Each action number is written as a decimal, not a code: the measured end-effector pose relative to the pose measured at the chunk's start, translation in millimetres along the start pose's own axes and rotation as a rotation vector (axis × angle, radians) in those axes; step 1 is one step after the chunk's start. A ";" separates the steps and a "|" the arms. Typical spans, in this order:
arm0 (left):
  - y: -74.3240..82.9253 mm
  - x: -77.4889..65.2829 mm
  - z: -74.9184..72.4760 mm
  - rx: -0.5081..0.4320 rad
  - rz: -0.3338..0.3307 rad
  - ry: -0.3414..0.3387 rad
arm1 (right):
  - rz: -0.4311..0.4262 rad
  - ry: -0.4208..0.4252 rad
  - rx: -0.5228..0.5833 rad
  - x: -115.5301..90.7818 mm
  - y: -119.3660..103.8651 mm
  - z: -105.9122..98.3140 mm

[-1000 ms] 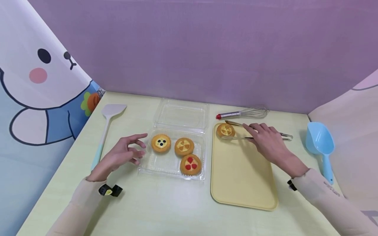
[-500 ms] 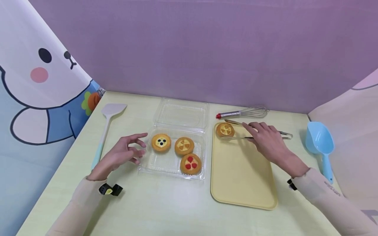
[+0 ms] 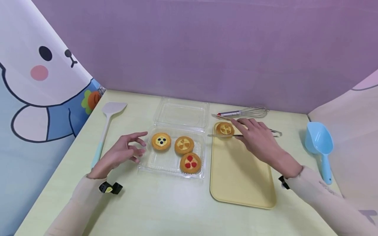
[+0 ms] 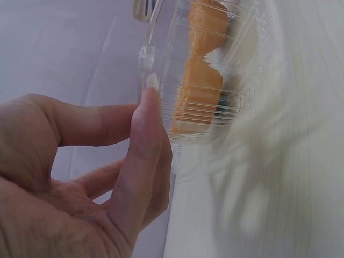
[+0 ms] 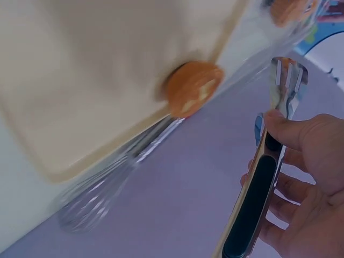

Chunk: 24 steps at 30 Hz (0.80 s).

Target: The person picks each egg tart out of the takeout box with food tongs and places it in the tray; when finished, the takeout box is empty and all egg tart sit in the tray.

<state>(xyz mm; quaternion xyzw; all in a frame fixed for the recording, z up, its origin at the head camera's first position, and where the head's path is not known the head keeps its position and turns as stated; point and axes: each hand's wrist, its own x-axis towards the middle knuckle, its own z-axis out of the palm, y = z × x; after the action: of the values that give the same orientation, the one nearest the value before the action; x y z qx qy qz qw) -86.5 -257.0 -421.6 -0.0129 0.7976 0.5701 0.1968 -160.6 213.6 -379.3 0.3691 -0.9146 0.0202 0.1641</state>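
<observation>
My right hand [image 3: 258, 139] holds metal tongs with dark grips [image 5: 255, 199]. The tong arms stand apart on either side of a tart with a fan-like topping [image 3: 225, 128], which sits in the far left corner of the yellow tray [image 3: 242, 183]. In the right wrist view the tongs are clear of that tart. My left hand [image 3: 122, 152], fingers loosely bent, is by the left wall of an open clear plastic box [image 3: 162, 165]; contact is unclear. Inside the box lie a blueberry-topped tart [image 3: 161, 142], a fan-topped tart [image 3: 184, 145] and a red-topped tart [image 3: 190, 163].
A whisk [image 3: 236, 113] lies behind the tray. Over on the right rests a light blue scoop [image 3: 320, 139]. A spatula with a pale head [image 3: 112, 108] lies at the left. The box's lid [image 3: 181, 113] lies folded back towards the purple backdrop [image 3: 189, 49].
My right hand has shifted left with the tongs, whose tips now reach past the tart and stand wider apart. That tart stays on the tray. My left hand keeps its place.
</observation>
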 end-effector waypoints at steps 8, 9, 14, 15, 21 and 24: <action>1.7 2.1 0.3 0.004 -0.019 0.010 | -0.053 -0.071 0.090 37.8 -41.0 3.6; 1.9 2.6 0.7 0.002 -0.020 0.010 | -0.059 -0.086 0.103 42.7 -46.8 4.5; 1.7 2.9 1.8 -0.005 -0.020 0.012 | -0.145 -0.126 0.139 66.5 -75.6 13.9; 1.4 2.6 1.9 -0.005 -0.021 0.012 | -0.164 -0.137 0.140 70.7 -80.9 16.3; -0.9 1.5 2.7 -0.007 -0.014 0.016 | -0.212 -0.224 0.137 90.6 -105.2 27.1; -1.3 0.8 2.5 -0.008 -0.011 0.019 | -0.208 -0.254 0.142 98.5 -112.1 30.1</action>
<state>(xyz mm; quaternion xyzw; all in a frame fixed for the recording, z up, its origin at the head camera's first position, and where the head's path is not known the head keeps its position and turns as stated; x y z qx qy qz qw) -86.2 -255.0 -423.7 -0.0235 0.7970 0.5721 0.1922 -159.1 61.5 -386.2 0.4721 -0.8810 0.0210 0.0221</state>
